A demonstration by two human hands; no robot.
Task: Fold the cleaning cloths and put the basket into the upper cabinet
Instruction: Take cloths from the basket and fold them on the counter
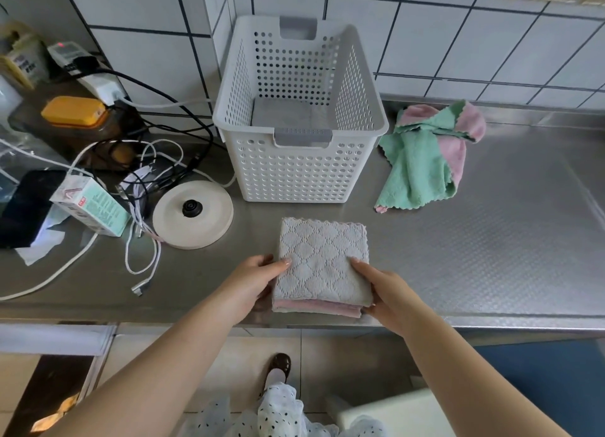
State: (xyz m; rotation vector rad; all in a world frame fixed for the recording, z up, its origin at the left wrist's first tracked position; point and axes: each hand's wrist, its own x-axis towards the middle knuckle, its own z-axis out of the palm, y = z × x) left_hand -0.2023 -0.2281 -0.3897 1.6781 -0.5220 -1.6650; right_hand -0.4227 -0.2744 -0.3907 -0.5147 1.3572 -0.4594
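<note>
A folded grey cloth with a pink underside [322, 259] lies near the front edge of the steel counter. My left hand [253, 281] grips its left edge, thumb on top. My right hand [381, 291] grips its right edge, thumb on top, fingers under the near corner. Behind it stands a white perforated basket [294, 171] with grey handles; a folded grey cloth [288, 115] lies inside on the bottom. To the right of the basket a green and pink cloth [425, 161] lies crumpled and unfolded.
A round white kettle base [193, 214] sits left of the folded cloth. Tangled cables [144, 181], a small carton [91, 205], a power strip [82, 66] and a jar with an orange lid [73, 110] crowd the left side. Tiled wall rises behind the steel counter [491, 240].
</note>
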